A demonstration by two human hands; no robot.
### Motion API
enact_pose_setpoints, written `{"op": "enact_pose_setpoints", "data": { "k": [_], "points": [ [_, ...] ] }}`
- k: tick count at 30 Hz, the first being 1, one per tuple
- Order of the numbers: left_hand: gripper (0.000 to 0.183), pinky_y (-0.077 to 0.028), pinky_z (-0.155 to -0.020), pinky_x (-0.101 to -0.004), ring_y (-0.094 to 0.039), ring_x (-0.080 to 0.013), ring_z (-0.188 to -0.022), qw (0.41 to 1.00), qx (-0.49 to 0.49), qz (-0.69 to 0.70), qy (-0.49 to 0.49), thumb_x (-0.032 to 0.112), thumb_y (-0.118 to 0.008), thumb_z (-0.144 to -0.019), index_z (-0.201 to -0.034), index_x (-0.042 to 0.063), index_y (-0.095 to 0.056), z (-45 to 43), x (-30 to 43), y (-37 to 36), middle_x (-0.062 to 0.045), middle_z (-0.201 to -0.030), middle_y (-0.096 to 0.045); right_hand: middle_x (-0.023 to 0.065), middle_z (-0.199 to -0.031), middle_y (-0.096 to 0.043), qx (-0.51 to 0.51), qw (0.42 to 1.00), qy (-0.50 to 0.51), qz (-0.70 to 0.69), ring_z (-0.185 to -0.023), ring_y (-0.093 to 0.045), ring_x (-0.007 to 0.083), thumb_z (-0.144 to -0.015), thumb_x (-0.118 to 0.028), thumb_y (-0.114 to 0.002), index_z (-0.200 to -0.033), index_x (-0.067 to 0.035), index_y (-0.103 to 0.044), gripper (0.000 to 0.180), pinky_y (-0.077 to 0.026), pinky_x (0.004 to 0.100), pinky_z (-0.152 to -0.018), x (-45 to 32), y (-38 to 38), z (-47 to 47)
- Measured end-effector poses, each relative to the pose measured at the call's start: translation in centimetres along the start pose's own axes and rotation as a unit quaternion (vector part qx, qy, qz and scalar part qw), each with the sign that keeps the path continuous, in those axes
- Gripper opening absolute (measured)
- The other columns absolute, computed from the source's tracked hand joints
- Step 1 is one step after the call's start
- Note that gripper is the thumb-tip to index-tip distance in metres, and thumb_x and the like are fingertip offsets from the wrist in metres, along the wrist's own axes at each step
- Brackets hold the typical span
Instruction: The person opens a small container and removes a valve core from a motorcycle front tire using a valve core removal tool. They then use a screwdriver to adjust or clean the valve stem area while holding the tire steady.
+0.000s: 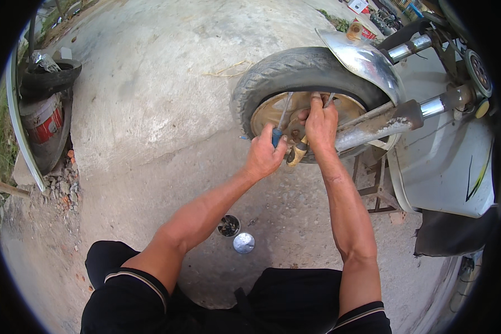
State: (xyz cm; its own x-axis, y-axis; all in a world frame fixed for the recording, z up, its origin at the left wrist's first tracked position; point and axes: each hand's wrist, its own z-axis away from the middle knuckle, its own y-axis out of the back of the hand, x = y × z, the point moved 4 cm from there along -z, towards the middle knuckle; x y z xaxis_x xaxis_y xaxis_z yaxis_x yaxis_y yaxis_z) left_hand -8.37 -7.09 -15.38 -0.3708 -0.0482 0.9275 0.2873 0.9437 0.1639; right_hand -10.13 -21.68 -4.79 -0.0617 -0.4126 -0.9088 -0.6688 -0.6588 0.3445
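Note:
My left hand [265,153] is closed around the blue handle of a screwdriver [277,137]. Its metal shaft runs up to the edge between the tyre [292,62] and the tan wheel rim [271,112]. My right hand [320,125] lies over the rim, its fingertips at the tyre's inner edge. Below that hand juts the yellow-and-black handle of a second tool [297,153]. A metal shaft shows again beside the fingers, against the tyre edge. Whether the right hand grips this tool or only presses there is hidden.
A chrome mudguard [359,58] and fork leg [380,125] flank the motorcycle wheel. A metal stand [378,183] is beneath. On the concrete sit a tin of small dark pieces [228,226] and a silvery lid [244,243]. Far left, an old tyre [52,77] tops a bucket [46,121].

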Motion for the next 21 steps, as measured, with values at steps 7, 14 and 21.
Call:
{"op": "enact_pose_setpoints", "data": {
  "k": [7,14,21],
  "points": [
    [0.035,-0.051,-0.072,-0.0571,-0.067,-0.0539,-0.086,1.000,-0.016,-0.007,0.022,0.023,-0.068,-0.100,-0.119,0.001,-0.049,-0.7,-1.7,-0.9,-0.028,-0.085,-0.067,0.0271,-0.112,-0.073,0.034,0.994,0.096,0.044,-0.106,-0.068,0.0424,-0.099,-0.038,-0.063,-0.120,0.009,-0.066,0.052,-0.049,0.0464,-0.097,-0.2,-0.4,0.0],
    [0.040,-0.052,-0.074,-0.0552,-0.067,-0.0536,-0.089,0.999,-0.009,-0.007,0.031,0.024,-0.069,-0.099,-0.123,0.001,-0.048,-0.9,-2.7,-2.1,-0.027,-0.087,-0.068,0.0246,-0.116,-0.074,-0.006,0.992,0.120,0.023,-0.106,-0.070,0.0349,-0.095,-0.038,-0.069,-0.126,0.009,-0.065,0.057,-0.050,0.0437,-0.098,0.0,-0.6,0.5],
    [0.045,-0.053,-0.074,-0.0584,-0.068,-0.0541,-0.089,1.000,-0.016,-0.005,0.015,0.027,-0.070,-0.098,-0.127,-0.002,-0.051,-0.6,-3.6,-1.2,-0.032,-0.089,-0.070,0.0266,-0.125,-0.070,-0.022,0.991,0.129,0.025,-0.114,-0.068,0.0361,-0.093,-0.043,-0.076,-0.130,0.009,-0.063,0.065,-0.050,0.0438,-0.101,0.2,-0.7,0.3]
  ]
}}
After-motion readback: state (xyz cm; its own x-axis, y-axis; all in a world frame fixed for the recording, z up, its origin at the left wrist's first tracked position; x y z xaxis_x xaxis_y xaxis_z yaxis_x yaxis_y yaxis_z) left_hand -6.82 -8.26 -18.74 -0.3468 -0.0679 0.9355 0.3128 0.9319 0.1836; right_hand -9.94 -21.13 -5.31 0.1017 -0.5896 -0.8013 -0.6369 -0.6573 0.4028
